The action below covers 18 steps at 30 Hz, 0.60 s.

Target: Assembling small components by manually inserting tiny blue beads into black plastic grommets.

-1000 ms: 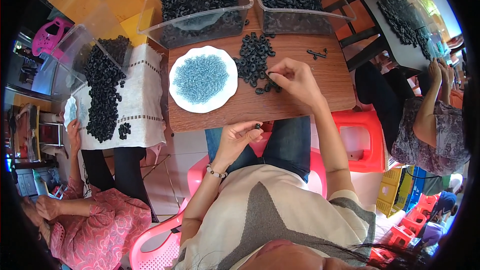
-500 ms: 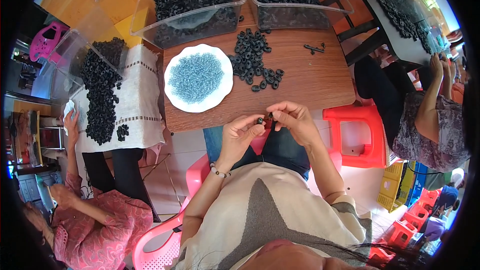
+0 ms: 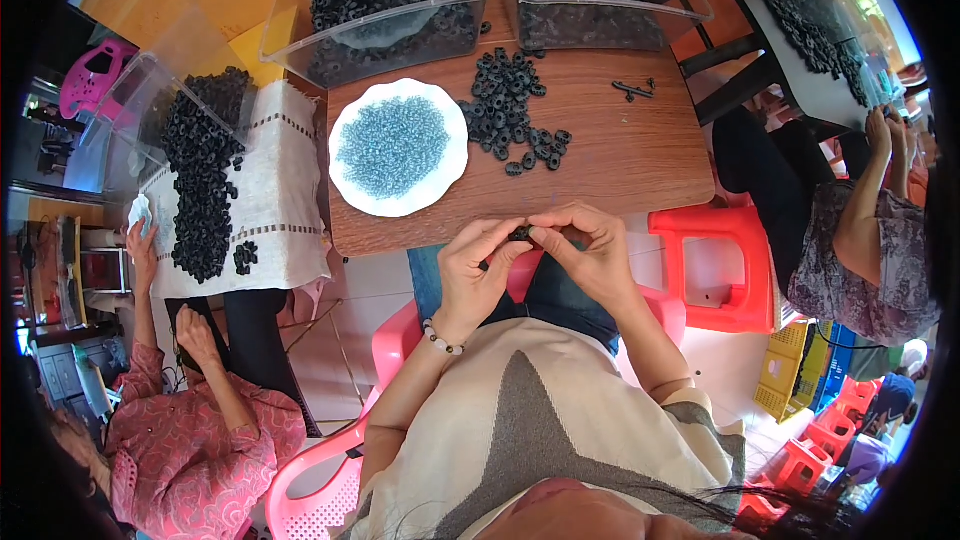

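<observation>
Black part (image 3: 520,233), small and mostly covered by fingertips, sits just off the near edge of the brown table (image 3: 620,160). The left hand (image 3: 475,270) pinches it between thumb and fingers, and the right hand (image 3: 592,252) grips it from the other side; whether they grasp one piece or two, I cannot tell. Beyond the hands, loose black rings (image 3: 502,100) spread from the far edge to the table's middle. Just beside them, toward the left edge, a white scalloped plate (image 3: 397,208) holds pale blue beads (image 3: 393,147). Thin black pieces (image 3: 637,93) lie toward the far right corner. Clear bins (image 3: 610,33) of black pieces line the far edge, and a red stool (image 3: 700,223) stands by the near right corner.
</observation>
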Available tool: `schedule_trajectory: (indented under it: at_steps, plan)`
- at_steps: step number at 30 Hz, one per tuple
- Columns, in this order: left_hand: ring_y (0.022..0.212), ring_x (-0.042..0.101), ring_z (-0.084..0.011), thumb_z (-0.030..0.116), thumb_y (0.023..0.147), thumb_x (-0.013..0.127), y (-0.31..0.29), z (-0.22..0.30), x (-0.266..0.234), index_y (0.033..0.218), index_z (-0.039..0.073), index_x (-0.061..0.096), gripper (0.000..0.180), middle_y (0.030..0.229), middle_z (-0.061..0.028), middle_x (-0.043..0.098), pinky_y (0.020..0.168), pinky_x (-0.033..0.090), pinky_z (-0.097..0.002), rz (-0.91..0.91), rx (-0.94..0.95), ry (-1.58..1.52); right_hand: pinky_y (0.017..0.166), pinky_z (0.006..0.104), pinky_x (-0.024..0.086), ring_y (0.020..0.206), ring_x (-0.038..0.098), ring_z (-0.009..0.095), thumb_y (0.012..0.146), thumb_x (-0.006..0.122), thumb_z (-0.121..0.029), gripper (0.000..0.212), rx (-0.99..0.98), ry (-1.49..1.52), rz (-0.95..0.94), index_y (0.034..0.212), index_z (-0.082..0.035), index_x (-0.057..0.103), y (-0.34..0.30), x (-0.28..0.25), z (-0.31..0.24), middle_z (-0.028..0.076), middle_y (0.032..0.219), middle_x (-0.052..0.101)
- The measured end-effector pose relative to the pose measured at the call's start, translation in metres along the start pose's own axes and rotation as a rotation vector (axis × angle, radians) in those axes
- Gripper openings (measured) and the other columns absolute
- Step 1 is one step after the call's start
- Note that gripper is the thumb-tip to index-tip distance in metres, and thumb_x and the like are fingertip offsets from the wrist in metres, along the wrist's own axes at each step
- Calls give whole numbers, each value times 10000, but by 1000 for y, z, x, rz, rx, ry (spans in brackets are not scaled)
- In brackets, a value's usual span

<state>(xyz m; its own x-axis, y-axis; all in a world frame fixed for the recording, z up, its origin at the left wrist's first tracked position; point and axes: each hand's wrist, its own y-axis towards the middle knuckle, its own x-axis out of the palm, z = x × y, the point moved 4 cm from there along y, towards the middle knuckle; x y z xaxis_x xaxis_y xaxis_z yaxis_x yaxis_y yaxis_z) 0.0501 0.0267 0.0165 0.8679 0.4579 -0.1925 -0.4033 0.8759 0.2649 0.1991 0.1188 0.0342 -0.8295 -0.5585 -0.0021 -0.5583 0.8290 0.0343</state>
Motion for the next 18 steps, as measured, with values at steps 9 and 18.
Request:
schedule_trajectory:
  at_steps: [9,18]
  plan:
    - [890,733,-216,-46,864,767,-5,7,1,1158,-17,750,296,1034,-137,743,771,580,-299,11,106,171,693,259,574,796,698,143,880,759,8,153,-81,-282,5,1031,20,780,-5,-2,-14,111,939,739]
    - [883,739,-232,-69,858,751,-4,9,-1,1148,-19,748,294,1038,-140,741,758,588,-309,33,142,176,716,258,588,815,720,154,881,755,26,169,-100,-212,72,1049,16,776,-7,2,-9,125,952,737]
